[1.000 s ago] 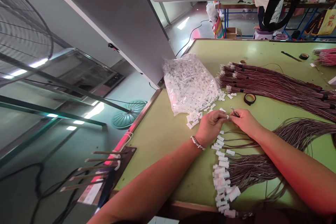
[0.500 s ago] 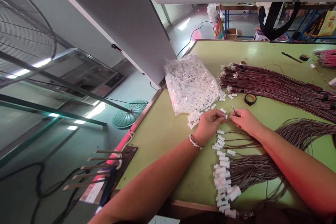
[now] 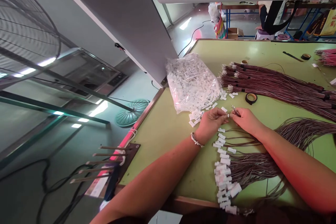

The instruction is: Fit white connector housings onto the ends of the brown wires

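- A small white plastic connector (image 3: 228, 115) is pinched narrowly between the fingertips of the left hand (image 3: 211, 122).
- Thin dark wires with metal tips (image 3: 237, 112) are gripped by the closed fingers of the right hand (image 3: 246, 120), just beside the connector.
- Below the hands, brown wires ending in white connectors (image 3: 223, 171) are laid in a column on the green tabletop (image 3: 157, 140).
- Beyond the hands, a clear plastic bag of white connectors (image 3: 194, 84), a black tape roll (image 3: 251, 98) and long dark-brown wire bundles (image 3: 275, 84) are seen.
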`<state>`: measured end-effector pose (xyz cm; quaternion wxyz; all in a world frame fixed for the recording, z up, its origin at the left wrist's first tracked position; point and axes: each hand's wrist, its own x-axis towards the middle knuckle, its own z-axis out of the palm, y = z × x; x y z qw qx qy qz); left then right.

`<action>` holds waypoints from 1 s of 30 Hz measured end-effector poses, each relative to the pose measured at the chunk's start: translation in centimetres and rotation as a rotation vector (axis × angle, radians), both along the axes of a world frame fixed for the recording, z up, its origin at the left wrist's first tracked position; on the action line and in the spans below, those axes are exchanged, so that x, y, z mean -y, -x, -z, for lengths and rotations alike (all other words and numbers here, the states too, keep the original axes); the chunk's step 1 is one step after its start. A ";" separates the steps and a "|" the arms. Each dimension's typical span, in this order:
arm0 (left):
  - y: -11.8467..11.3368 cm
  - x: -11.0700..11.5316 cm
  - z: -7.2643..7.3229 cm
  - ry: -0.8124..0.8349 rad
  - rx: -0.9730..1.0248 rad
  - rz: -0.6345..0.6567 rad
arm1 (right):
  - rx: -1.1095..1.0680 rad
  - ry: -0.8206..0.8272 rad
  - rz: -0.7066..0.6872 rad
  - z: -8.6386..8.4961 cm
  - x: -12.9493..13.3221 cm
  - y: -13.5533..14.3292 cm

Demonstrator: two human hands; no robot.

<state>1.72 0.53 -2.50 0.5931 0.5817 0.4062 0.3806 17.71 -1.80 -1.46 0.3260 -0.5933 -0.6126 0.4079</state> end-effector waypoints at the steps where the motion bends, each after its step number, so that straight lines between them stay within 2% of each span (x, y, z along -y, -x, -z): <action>1: 0.0 0.0 -0.2 0.052 0.005 -0.014 | 0.075 -0.079 0.029 0.1 0.1 0.0; 3: 0.0 -0.1 -0.6 0.115 0.007 -0.041 | 0.234 -0.240 0.037 0.1 0.3 0.1; 5: 0.0 -0.2 -0.9 0.141 0.007 -0.051 | 0.389 -0.370 -0.019 0.1 0.6 0.2; 9: 0.3 -0.5 -1.2 0.143 -0.022 -0.025 | 0.528 -0.486 -0.052 0.2 0.8 0.2; 14: 0.6 -0.5 -1.0 0.122 0.008 0.031 | 0.262 -0.358 0.059 0.9 0.2 -0.2; 16: 0.7 -0.4 -0.8 0.067 0.015 0.043 | 0.183 -0.311 0.088 1.1 0.1 -0.4; 18: 0.8 -0.3 -0.6 -0.067 -0.069 0.029 | 0.169 -0.285 0.085 1.1 0.0 -0.4; 21: 0.9 -0.2 -0.5 -0.338 -0.311 -0.043 | 0.175 -0.243 0.047 0.8 0.0 -0.3; 23: 0.9 -0.3 -0.5 -0.398 -0.394 -0.058 | 0.138 -0.198 0.025 0.5 0.1 -0.2; 25: 1.0 -0.5 -0.5 -0.262 -0.346 -0.009 | 0.045 -0.154 0.017 0.3 0.0 -0.2; 28: 1.3 -1.0 -0.4 0.048 -0.132 0.097 | -0.125 -0.103 -0.004 0.1 0.0 -0.2; 30: 1.6 -1.3 -0.4 0.152 -0.009 0.143 | -0.215 -0.076 -0.021 -0.1 0.0 -0.2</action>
